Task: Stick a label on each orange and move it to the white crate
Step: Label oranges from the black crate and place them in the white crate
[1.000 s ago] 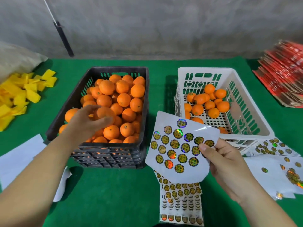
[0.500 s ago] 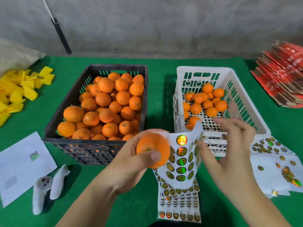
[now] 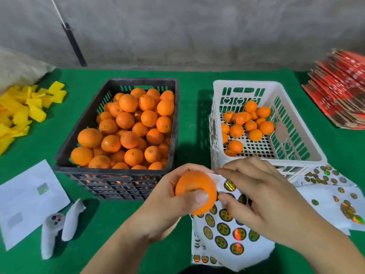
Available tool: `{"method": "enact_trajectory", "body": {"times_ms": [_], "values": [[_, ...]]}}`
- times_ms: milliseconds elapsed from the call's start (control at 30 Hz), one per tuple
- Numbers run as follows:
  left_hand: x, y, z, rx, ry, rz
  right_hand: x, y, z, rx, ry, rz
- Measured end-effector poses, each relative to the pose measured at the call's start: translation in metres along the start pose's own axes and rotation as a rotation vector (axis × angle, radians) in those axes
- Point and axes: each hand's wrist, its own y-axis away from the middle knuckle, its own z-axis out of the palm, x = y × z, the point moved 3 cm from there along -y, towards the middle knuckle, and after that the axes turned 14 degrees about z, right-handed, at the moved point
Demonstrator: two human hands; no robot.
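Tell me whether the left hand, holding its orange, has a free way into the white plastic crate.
Probably yes: the left hand and its orange sit just before the white plastic crate, open-topped; only the right hand lies between.

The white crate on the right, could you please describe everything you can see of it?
The white crate looks like plastic, rectangular, with slotted walls, heart-shaped cut-outs in the far wall and a perforated floor. It stands upright on the green cloth, right of the black crate, holding over a dozen oranges toward its far left. Sticker sheets lie against its near right corner.

Fruit packing workshop, orange crates (image 3: pixel 118 125), sticker sheets (image 3: pixel 227 232), bare concrete wall (image 3: pixel 197 26)
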Motion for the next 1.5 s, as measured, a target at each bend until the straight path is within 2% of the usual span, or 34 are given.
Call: {"method": "enact_trajectory", "body": {"times_ms": [133,300,433,500,567,633,700,767,900,1067,1133,1200,1267,1333,1400,1500], "values": [[-0.001,-0.001,0.002,0.001,0.006,-0.001,-0.001,0.001,0.002,-0.082,-0.009,-0.026],[0.001,0.001,0.001,0.033,-0.001,0.014,0.0,0.004,0.005,-0.01,-0.078,0.09],[0.001,0.001,0.003,-0.006,-0.041,0.021,0.002,0.006,0.013,-0.146,-0.183,0.054],[-0.001,0.002,0.002,-0.011,-0.067,0.021,0.008,0.005,0.017,-0.156,-0.258,0.046],[-0.004,0.003,0.002,-0.003,-0.085,0.02,0.012,0.006,0.02,-0.072,-0.211,0.036],[-0.004,0.003,0.002,0.013,-0.114,0.024,0.014,0.007,0.022,0.08,-0.175,0.064],[-0.005,0.003,0.001,0.034,-0.128,0.027,0.016,0.008,0.021,0.238,-0.234,0.105],[-0.006,0.003,0.0,0.051,-0.128,0.024,0.016,0.009,0.022,0.314,-0.231,0.053],[-0.006,0.003,0.001,0.024,-0.176,0.04,0.019,0.008,0.028,0.284,-0.26,0.006],[-0.006,0.005,0.0,0.018,-0.23,0.045,0.024,0.006,0.028,0.17,-0.513,0.133],[-0.006,0.006,-0.001,0.021,-0.258,0.061,0.027,0.005,0.024,0.207,-0.638,0.269],[-0.007,0.007,-0.001,0.028,-0.302,0.067,0.025,0.006,0.014,0.339,-0.711,0.376],[-0.009,0.007,-0.001,0.032,-0.332,0.049,0.013,0.009,0.001,0.47,-0.608,0.306],[-0.012,0.006,0.001,0.008,-0.344,0.027,-0.002,0.011,-0.003,0.509,-0.472,0.152],[-0.014,0.005,0.003,-0.031,-0.347,0.028,-0.015,0.012,0.004,0.428,-0.383,0.036],[-0.013,0.005,0.004,-0.071,-0.376,0.036,-0.02,0.011,0.014,0.25,-0.323,-0.022]]}}
